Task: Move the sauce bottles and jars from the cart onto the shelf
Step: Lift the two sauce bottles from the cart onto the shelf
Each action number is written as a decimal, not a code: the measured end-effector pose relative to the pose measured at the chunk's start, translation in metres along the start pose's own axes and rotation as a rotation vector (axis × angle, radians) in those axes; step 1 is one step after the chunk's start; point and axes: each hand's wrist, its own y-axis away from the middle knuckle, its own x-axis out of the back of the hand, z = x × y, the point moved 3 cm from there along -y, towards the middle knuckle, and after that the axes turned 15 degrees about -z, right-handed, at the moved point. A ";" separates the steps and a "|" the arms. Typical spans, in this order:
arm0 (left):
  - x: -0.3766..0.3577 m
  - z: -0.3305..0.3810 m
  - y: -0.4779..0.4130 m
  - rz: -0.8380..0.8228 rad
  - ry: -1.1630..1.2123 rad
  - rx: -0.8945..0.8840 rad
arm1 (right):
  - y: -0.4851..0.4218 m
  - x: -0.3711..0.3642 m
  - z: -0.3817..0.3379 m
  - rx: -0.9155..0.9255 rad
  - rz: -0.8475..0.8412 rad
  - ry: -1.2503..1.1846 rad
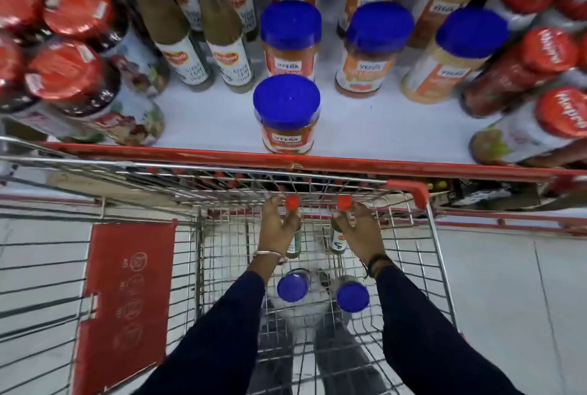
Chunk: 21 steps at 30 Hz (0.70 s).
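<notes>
Both my hands reach down into the wire cart [440, 255]. My left hand [277, 225] grips a red-capped sauce bottle [292, 203] by the neck. A second red-capped sauce bottle [344, 203] is held the same way by my right hand [360, 231]. Two blue-lidded jars [293, 286] [352, 297] stand upright in the cart, near my wrists. Above the cart lies the white shelf [381, 128] with a red front edge. A blue-lidded jar [286, 113] stands alone at its front, with more blue-lidded jars [378, 45] behind.
Tall green sauce bottles with red caps [178, 23] stand at the shelf's back left. Red-lidded jars [73, 77] crowd the left side and red-capped bottles [540, 61] the right. The cart's red fold-down seat flap [127, 299] is on the left.
</notes>
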 end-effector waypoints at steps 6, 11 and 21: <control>-0.011 -0.025 -0.023 -0.011 -0.019 0.084 | -0.024 -0.008 0.015 -0.039 0.078 -0.125; -0.009 -0.029 -0.026 0.079 -0.127 0.061 | -0.024 -0.009 0.017 -0.028 0.130 -0.214; 0.019 -0.014 0.039 0.033 -0.125 -0.116 | 0.027 -0.013 -0.006 0.081 0.089 -0.122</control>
